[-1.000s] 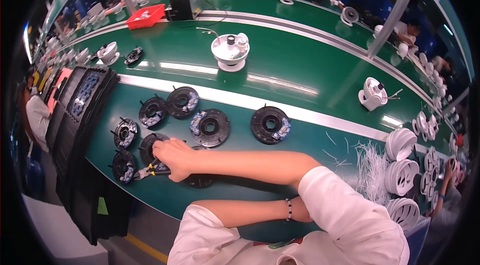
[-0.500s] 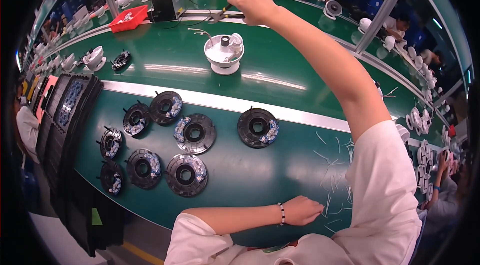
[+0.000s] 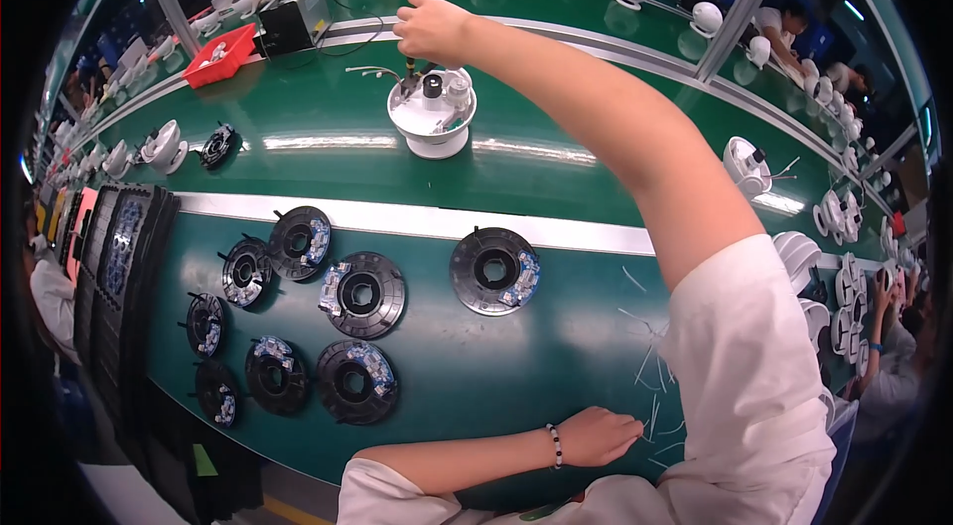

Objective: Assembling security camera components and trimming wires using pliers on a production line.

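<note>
My right hand [image 3: 435, 29] reaches far forward, closed around a pair of pliers [image 3: 410, 70] with yellow and black handles. Their jaws point down over the rear left rim of a white bowl-shaped housing [image 3: 442, 143] on a round foot. Inside it sit a black-topped cylinder and a clear part, and thin wires stick out at its left. My left hand [image 3: 596, 437], a beaded bracelet on the wrist, rests on the near table. Its fingers are curled together beside thin white plastic strips [image 3: 652, 371]; what they hold, if anything, is hidden.
Several black round discs [image 3: 362, 295] with blue circuit boards lie on the near table. Black stacked trays [image 3: 124, 267] stand at the left. Beyond are a red bin [image 3: 220, 56], a black box [image 3: 295, 21] and another white housing [image 3: 747, 166]. Other people work farther off.
My right hand has moved left and down, bringing the pliers from near the far rail to the white housing. The view has shifted slightly; my left hand stays by the strips.
</note>
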Demonstrator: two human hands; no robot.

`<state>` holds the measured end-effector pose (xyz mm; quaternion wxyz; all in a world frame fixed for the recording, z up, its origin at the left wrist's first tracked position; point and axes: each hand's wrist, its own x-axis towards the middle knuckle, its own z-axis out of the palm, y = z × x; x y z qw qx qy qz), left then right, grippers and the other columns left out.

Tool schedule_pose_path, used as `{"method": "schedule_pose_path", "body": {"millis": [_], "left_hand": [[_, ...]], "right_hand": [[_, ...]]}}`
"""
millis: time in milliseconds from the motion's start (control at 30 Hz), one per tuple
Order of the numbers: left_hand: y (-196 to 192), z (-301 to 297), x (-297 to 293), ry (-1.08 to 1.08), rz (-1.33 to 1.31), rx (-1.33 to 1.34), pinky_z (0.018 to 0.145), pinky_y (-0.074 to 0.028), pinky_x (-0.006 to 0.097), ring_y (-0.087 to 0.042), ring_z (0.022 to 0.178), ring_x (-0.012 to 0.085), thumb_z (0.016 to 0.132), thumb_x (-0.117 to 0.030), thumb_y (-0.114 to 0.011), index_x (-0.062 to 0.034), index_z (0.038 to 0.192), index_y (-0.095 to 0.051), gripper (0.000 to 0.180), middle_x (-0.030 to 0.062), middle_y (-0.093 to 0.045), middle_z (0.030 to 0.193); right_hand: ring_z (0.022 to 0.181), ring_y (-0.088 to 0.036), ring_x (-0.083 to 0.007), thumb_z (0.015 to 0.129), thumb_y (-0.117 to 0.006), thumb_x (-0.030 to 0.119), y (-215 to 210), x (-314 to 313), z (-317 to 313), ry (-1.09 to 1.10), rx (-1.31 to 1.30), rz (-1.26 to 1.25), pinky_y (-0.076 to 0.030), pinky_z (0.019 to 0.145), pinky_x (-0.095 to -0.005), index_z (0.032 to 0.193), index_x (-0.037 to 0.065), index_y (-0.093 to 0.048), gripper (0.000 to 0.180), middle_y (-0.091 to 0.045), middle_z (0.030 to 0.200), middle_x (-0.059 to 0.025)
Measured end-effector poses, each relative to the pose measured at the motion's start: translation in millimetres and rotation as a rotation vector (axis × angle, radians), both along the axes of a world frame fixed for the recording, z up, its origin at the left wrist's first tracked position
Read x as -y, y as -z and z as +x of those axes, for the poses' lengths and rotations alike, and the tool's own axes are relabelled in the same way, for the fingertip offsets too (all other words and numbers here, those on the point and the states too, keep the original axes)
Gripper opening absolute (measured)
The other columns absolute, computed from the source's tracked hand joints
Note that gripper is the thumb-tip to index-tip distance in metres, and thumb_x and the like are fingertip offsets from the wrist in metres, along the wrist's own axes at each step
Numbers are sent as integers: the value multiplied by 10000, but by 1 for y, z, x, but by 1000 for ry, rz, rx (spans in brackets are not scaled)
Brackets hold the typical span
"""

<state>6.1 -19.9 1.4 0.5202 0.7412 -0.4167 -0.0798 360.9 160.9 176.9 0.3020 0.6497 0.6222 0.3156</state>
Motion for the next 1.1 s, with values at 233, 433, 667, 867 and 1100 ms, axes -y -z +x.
{"method": "schedule_pose_path", "body": {"millis": [233, 433, 667, 867, 1100], "left_hand": [[1, 2, -1, -4, -18, -14, 507, -430, 380, -526, 589, 290, 800, -114, -478, -46, 854, -490, 87, 103, -498, 702], [-3, 3, 0, 5, -5, -32, 519, -431, 391, -542, 590, 301, 796, -123, -476, -40, 814, -464, 85, 114, -506, 673], [-2, 0, 1, -14, -33, -32, 524, -436, 397, -545, 599, 300, 789, -114, -484, -38, 796, -479, 76, 112, -512, 672], [-2, 3, -2, -43, -38, 62, 499, -458, 354, -554, 598, 272, 765, -107, -512, -54, 829, -537, 86, 84, -549, 721], [-10, 4, 0, -57, -60, 164, 473, -452, 328, -557, 557, 224, 736, -78, -538, -66, 787, -555, 55, 59, -564, 673]], "right_hand": [[867, -499, -145, 524, -694, 155, 5, 1, 3, 45, 42, -53, -347, 750, -292, 705, 172, -627, 194, -560, 811, 25], [845, -536, -165, 513, -689, 128, 1, 13, 7, -55, -5, -78, -393, 709, -293, 686, 158, -629, 186, -576, 793, 4], [744, -579, -242, 493, -658, 52, -20, 61, 12, 23, -176, -47, -480, 601, -331, 660, 94, -598, 182, -568, 725, -59], [730, -553, -272, 477, -661, 171, -64, 153, -16, -35, -256, 446, -454, 596, -373, 818, 60, -568, 370, -544, 735, -96], [790, -553, -132, 619, -689, 145, -5, 286, -190, 169, -1064, 1183, -429, 751, -244, 1026, -20, -552, 460, -592, 893, -73]]}}
